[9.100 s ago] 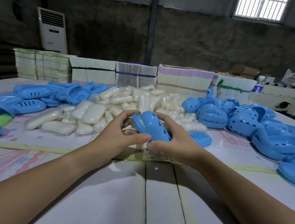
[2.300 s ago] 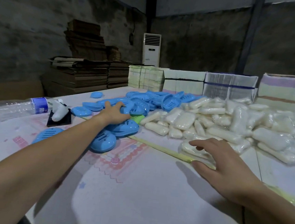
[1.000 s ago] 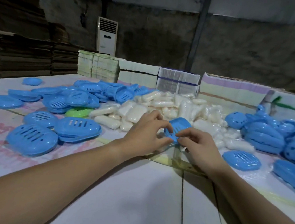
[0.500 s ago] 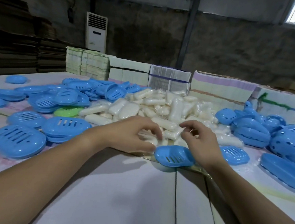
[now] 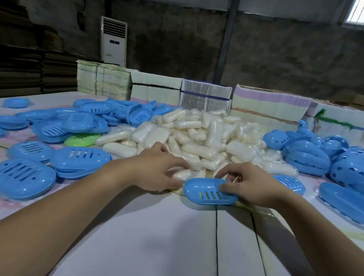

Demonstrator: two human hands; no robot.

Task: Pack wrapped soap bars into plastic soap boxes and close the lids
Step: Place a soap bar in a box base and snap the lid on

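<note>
Now: left hand (image 5: pixel 158 172) curls round soap bar (image 5: pixel 181 174) at pile edge, 12 o'clock; right hand (image 5: pixel 253 184) pinches tray (image 5: pixel 210 191). Risk: slick wrap slips, tray skids w/ light hold.

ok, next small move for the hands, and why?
Probably lift a wrapped soap bar with the left hand and seat it in the blue tray: the tray looks empty, the right hand grips its rim, and left fingers already curl on that bar.
</note>
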